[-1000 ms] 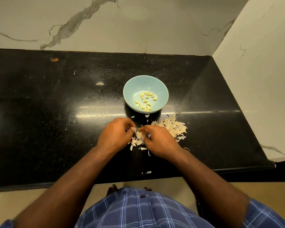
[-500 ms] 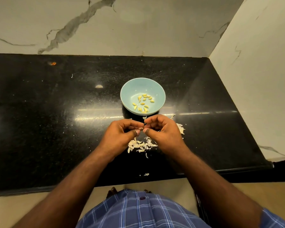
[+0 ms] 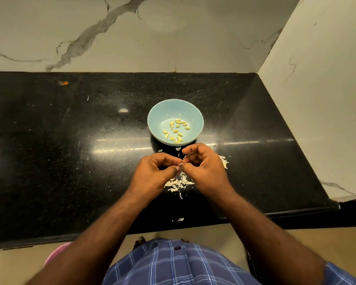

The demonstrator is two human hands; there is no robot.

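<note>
One pale blue bowl on one black desk; roughly fifteen yellow kernels in it, too small and close for an exact count; two hands, the left hand and the right hand, with one seed pinched between their fingers; two heaps of white husks, the near heap and the right heap; one stray flake by the desk's front edge; one orange speck.

Head view, steeply down, close over counter
</note>
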